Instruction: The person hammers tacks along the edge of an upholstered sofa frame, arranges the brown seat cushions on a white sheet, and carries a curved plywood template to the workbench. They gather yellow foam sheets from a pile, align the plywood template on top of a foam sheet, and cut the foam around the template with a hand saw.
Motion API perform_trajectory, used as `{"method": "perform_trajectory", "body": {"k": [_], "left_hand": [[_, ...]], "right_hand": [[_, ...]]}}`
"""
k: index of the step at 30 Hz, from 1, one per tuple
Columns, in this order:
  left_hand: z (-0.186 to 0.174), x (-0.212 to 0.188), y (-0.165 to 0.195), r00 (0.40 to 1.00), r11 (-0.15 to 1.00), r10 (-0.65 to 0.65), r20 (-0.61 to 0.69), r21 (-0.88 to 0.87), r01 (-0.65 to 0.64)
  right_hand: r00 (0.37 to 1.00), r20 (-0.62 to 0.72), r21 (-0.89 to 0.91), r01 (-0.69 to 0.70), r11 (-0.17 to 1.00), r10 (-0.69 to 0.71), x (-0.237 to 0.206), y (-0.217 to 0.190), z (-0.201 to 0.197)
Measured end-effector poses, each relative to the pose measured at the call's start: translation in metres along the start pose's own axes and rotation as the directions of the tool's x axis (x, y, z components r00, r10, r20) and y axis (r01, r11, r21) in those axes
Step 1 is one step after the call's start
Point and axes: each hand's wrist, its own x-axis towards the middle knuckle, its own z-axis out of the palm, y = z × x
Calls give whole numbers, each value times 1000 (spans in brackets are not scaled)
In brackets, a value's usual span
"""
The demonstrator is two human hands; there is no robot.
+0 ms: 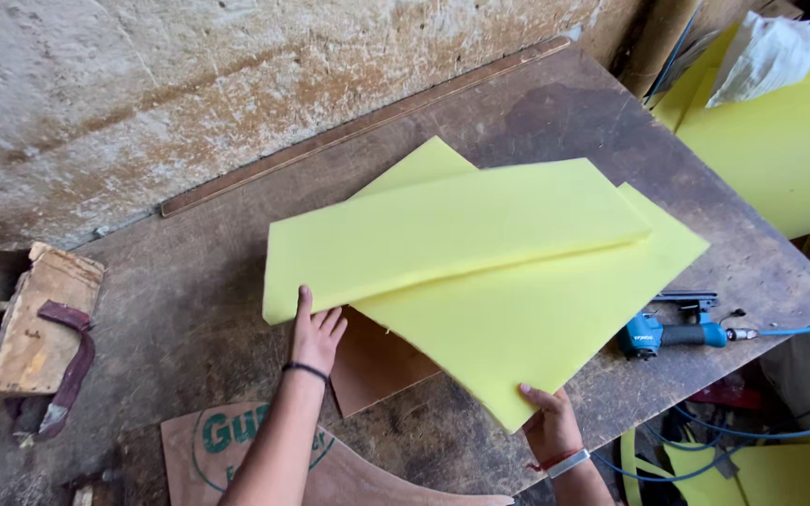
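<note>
Cardboard piece (236,459), bottom left of frame: brown, flat, curved edge, green printed lettering, partly hidden by a forearm. No other packages, labels, signs or screens can be made out.

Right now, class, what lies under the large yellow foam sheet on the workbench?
A brown board pokes out beneath the large foam sheet, near the left hand. How far the board runs underneath is hidden. A second foam sheet lies on top.
</note>
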Motion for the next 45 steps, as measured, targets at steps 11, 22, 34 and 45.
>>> {"method": "perform_trajectory", "body": {"k": [11, 22, 34, 45], "left_hand": [[100, -28, 46, 984, 920, 153, 96, -377, -107], [181, -43, 89, 627, 754, -135, 768, 490, -438], [-141, -201, 5, 996, 992, -54, -77, 113, 62], [-336, -275, 46, 981, 933, 120, -156, 354, -58]], "right_hand": [[984, -170, 80, -36, 996, 49, 31, -35, 6], [989, 131, 164, -91, 982, 70, -28, 32, 92], [786, 483, 106, -491, 865, 387, -82, 181, 142], [948, 265, 257, 107, 961, -176, -92, 90, 26]]}}
